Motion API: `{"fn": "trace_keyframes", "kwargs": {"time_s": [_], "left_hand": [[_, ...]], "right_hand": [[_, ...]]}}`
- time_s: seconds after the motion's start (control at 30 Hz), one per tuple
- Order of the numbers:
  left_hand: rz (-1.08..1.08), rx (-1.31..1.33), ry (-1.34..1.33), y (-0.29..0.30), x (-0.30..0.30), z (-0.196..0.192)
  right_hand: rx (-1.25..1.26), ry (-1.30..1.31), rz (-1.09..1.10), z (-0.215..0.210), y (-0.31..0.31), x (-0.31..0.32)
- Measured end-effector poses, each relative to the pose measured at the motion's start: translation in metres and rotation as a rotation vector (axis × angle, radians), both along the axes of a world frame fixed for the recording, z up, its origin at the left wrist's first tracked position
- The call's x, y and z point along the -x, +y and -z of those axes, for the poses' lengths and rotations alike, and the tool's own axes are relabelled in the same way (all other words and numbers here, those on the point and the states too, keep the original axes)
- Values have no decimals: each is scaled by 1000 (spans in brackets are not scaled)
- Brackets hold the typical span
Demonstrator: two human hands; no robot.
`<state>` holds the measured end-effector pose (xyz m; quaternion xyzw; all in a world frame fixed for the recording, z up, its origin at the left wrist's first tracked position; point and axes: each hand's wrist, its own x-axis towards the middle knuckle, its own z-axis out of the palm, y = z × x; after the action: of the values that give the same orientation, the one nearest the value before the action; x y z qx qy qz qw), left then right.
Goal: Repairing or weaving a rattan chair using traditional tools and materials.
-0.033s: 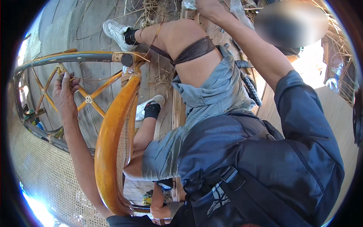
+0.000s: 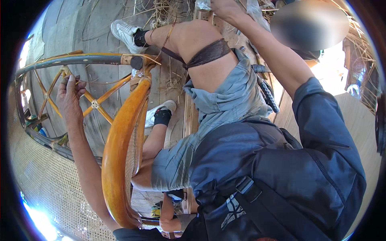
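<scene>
My left hand [image 2: 71,98] is closed in a pinch at the lattice side of a rattan chair frame, beside a wrapped joint [image 2: 64,71] under its dark rail [image 2: 88,59]. A thin rattan strip [image 2: 105,82] runs from these fingers toward the bound corner of the frame. In front of my left forearm curves a thick, glossy orange-brown armrest [image 2: 120,160]. My right hand [image 2: 225,9] reaches to the top edge, where the picture cuts it off. Its fingers look curled beside a clear, shiny object [image 2: 203,5] that I cannot make out.
Woven cane panel [image 2: 44,172] spreads at lower left. A dark band [image 2: 208,53] wraps my bent knee. Straw scraps [image 2: 165,16] litter the plank floor [image 2: 96,24]. Another person's head, blurred, is at upper right. A hand [image 2: 171,223], apparently another person's, rests low in the middle.
</scene>
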<state>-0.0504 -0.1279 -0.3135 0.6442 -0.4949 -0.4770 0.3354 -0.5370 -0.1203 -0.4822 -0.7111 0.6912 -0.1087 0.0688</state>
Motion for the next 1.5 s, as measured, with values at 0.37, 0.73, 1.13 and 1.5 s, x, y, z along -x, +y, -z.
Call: {"fn": "trace_keyframes", "kwargs": {"time_s": [0.37, 0.73, 1.13, 1.5], "left_hand": [[-15, -4, -23, 8, -13, -2], [14, -10, -12, 3, -1, 4], [22, -29, -26, 8, -6, 0], [30, -40, -51, 9, -2, -2]], "right_hand": [[58, -223, 103, -90, 43, -38], [-478, -868, 56, -140, 145, -165], [-357, -981, 49, -97, 129, -213], [-786, -1628, 511, -88, 128, -217]]}}
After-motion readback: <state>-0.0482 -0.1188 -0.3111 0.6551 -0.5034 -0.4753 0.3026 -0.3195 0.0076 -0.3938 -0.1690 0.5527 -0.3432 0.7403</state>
